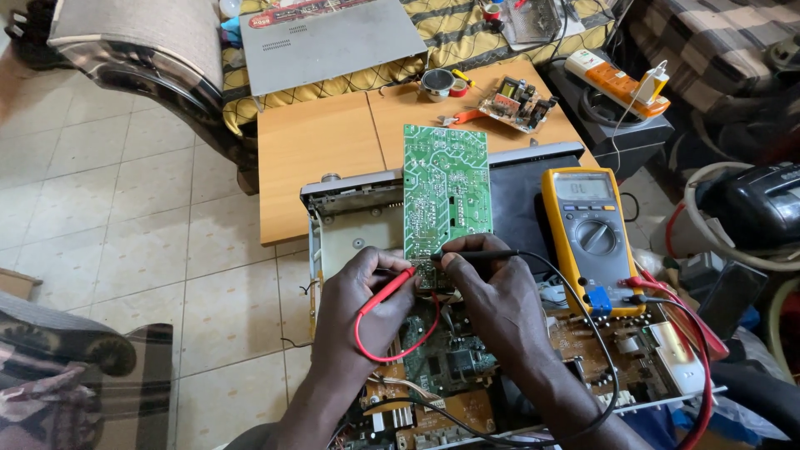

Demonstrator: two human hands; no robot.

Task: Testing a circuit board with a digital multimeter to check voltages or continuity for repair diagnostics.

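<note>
The floor (125, 217) has pale square tiles, a low wooden table (321, 158) stands on it, a sofa (467, 33) with a yellow checked cover sits behind the table, and soft daylight fills the room.

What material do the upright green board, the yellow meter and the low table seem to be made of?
Green board: probably rigid laminate with a glossy green coating, dotted with silvery solder points. Yellow meter: seemingly a soft, matte yellow casing around dark grey plastic, with a glass-like screen. Table: looks like wood or wood-look laminate, smooth and light brown; the picture leaves it open.
</note>
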